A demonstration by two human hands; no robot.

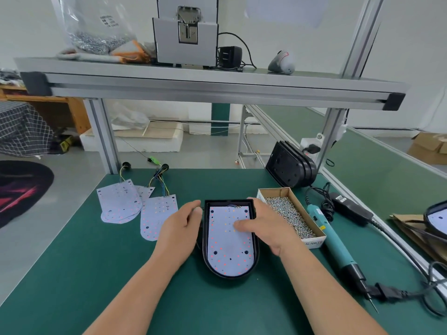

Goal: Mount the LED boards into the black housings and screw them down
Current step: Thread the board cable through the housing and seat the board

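A black housing [256,259] lies on the green mat at centre, with a white LED board [225,247] seated inside it. My left hand [180,227] grips the housing's left rim. My right hand [262,226] lies over the right rim, its fingers pressing on the board's upper right part. Several loose LED boards [119,201] with coloured wires lie to the left. Empty black housings [290,165] stand stacked at the back right.
A cardboard box of screws [290,215] sits just right of my right hand. A teal electric screwdriver [335,245] with its cable lies further right. An aluminium shelf [205,85] spans overhead. Another housing with a board [437,220] shows at the right edge.
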